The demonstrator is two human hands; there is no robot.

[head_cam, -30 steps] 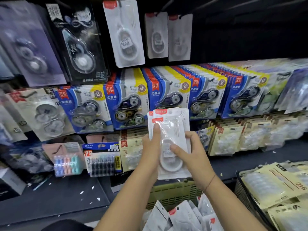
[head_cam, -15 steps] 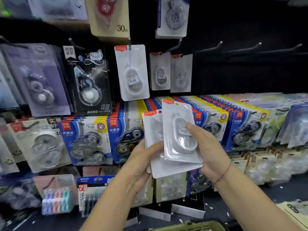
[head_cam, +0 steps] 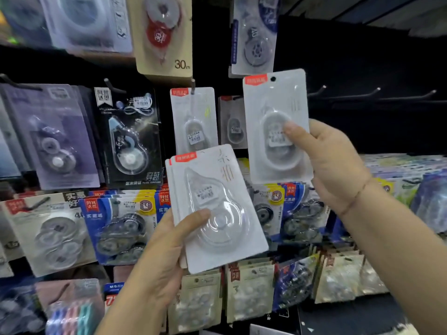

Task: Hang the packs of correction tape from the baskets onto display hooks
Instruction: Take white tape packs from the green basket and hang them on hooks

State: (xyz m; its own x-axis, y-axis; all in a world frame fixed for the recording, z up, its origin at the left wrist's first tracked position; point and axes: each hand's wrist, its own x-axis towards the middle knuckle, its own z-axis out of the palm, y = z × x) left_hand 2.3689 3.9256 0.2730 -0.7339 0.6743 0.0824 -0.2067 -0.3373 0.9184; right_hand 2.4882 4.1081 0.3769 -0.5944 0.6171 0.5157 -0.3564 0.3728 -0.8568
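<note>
Correction tape pack (head_cam: 273, 105) pinched by right hand (head_cam: 336, 165); left hand (head_cam: 162, 257) grips stack (head_cam: 217, 209), fingers (head_cam: 193, 220) curled (count unclear).

black display wall (head_cam: 362, 131), hooks (head_cam: 367, 93), hung packs (head_cam: 193, 122)

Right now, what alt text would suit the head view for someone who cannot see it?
A right hand holds one white correction tape pack up in front of a dark display wall near bare hooks, while the left hand holds a small stack of the same packs lower down. Matching packs hang behind them.
</note>
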